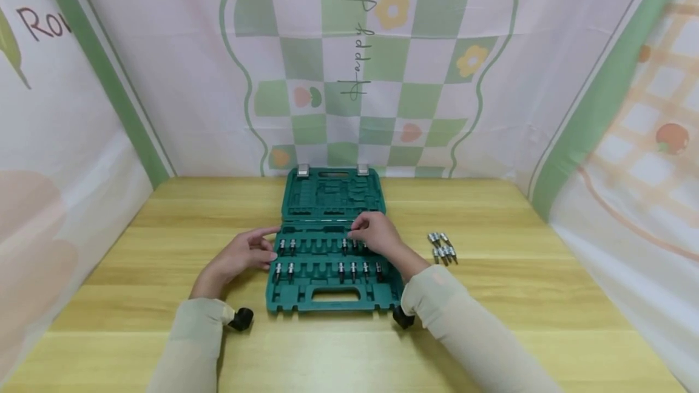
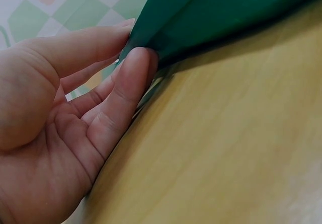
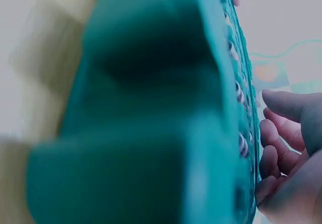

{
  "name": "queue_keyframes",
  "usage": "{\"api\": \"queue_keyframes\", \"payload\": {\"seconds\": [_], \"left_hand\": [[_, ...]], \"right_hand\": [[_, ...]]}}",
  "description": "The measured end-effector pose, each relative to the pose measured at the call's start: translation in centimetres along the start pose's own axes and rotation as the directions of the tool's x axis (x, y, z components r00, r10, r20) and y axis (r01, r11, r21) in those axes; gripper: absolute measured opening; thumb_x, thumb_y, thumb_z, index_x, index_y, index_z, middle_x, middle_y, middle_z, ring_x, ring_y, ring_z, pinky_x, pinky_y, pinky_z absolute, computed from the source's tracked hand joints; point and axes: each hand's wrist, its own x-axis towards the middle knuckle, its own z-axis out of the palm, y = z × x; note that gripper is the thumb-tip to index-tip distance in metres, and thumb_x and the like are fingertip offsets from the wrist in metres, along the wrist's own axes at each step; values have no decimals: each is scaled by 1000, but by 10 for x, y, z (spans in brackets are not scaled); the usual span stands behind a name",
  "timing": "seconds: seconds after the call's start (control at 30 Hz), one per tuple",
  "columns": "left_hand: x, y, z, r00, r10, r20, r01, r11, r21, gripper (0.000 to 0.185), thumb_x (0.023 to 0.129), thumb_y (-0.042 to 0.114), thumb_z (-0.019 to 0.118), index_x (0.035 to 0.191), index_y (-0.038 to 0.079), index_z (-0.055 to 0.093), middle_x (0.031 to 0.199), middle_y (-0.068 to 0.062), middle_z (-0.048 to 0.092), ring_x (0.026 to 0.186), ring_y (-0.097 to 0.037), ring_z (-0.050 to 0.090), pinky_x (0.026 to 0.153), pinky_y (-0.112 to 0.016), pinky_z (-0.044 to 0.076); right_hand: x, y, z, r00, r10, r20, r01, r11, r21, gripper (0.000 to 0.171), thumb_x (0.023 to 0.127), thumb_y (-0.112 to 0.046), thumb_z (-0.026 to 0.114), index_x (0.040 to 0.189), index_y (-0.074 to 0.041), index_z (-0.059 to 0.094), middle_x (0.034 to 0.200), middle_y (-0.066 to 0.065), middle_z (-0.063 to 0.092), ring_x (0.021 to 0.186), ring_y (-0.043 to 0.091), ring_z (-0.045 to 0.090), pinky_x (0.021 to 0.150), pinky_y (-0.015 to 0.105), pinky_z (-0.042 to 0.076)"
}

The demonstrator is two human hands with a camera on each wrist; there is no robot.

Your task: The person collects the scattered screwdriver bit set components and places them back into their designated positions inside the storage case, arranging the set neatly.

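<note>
Left hand (image 1: pixel 240 258): we see relaxed fingers touching the left edge of the green tool case (image 1: pixel 327 296), gripping nothing. The case lies open at mid-bench (image 1: pixel 164 344), its lid flat behind the tray, and socket bits (image 1: pixel 315 270) stand in two rows in the tray. Right hand (image 1: pixel 378 234): it rests over the upper row with curled fingers; we cannot tell whether it grasps a bit. Loose bits (image 1: pixel 442 247) lie right of the case.
</note>
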Motion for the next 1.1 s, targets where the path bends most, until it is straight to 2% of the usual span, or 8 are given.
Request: {"api": "queue_keyframes", "payload": {"seconds": [0.3,0.53,0.73,0.87,1.1], "left_hand": [[-1,0,-1,1000,5,5,-5,1000,4,63,93,3,64,149,8,38,102,-19,54,86,-29,62,77,-38,57],[0,0,0,1000,1,2,-1,1000,2,63,92,3,65,149,8,39,103,-18,54,86,-29,62,77,-38,57],[0,0,0,1000,-3,1,3,1000,6,62,93,3,64,149,9,40,102,-18,53,86,-28,61,76,-37,57],[0,0,0,1000,-3,0,3,1000,5,61,93,3,64,149,9,40,102,-18,53,86,-28,61,77,-37,57],[1,0,0,1000,-7,-3,7,1000,4,61,93,3,64,149,9,40,103,-18,53,87,-28,61,77,-38,57]], "right_hand": [[-5,6,-21,1000,19,-18,-19,1000,-12,9,89,-15,72,95,-9,70,88,5,62,76,21,56,64,36,48],[-5,24,-36,998,59,-32,-61,997,-55,11,88,-15,73,97,-9,71,85,5,60,74,21,53,62,34,46],[-8,36,-46,998,52,-26,-53,998,-40,11,88,-12,72,96,-5,70,80,7,58,69,22,51,58,32,44],[-9,42,-50,998,46,-37,-48,997,-56,9,87,-12,72,95,-6,70,80,5,60,72,21,53,59,31,45],[-11,54,-64,999,26,-27,-28,996,-85,11,90,-9,69,100,-5,72,85,7,63,78,23,57,63,33,48]]}}
